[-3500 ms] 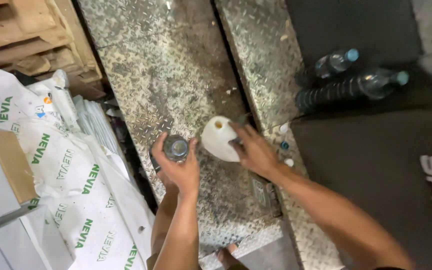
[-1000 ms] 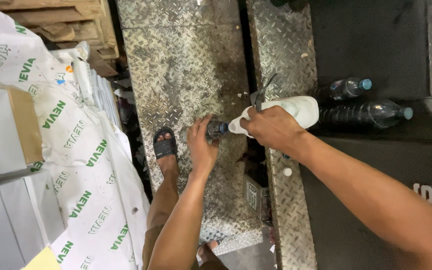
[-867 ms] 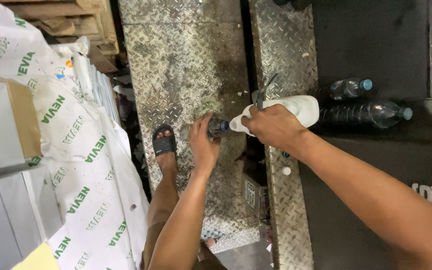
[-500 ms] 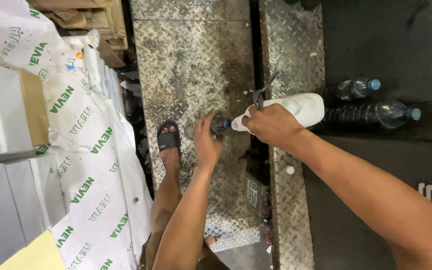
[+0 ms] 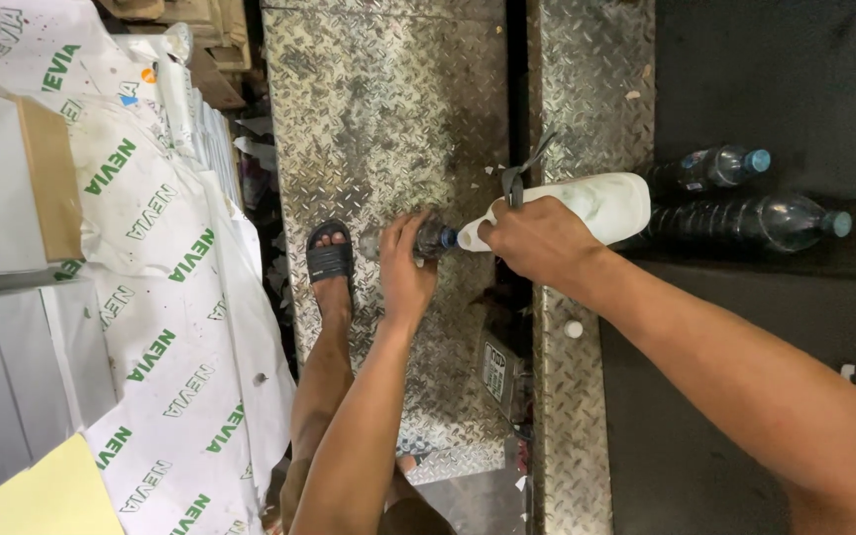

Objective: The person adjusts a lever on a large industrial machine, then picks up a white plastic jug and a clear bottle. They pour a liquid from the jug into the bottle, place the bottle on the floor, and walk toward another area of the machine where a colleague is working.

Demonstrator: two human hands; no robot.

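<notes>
Hands: 2, left hand (image 5: pixel 406 269) and right hand (image 5: pixel 537 238)
White jugs: 1, white plastic jug (image 5: pixel 587 206), tipped on its side
Small bottles in hand: 1, small clear bottle (image 5: pixel 430 238), mouth to the jug spout
Blue-capped bottles lying on the black mat: 2, shorter bottle (image 5: pixel 710 165) and longer bottle (image 5: pixel 755 222)
Loose white caps: 1, white cap (image 5: pixel 574 329)
Sandals in view: 1, black sandal (image 5: pixel 329 262)
Printed white sacks: pile, count unclear
Yellow sheets: 1, yellow sheet (image 5: pixel 42 495)

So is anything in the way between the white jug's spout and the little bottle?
Nothing visible. The white jug, tipped in the right hand, has its spout right at the small bottle held by the left hand.
</notes>
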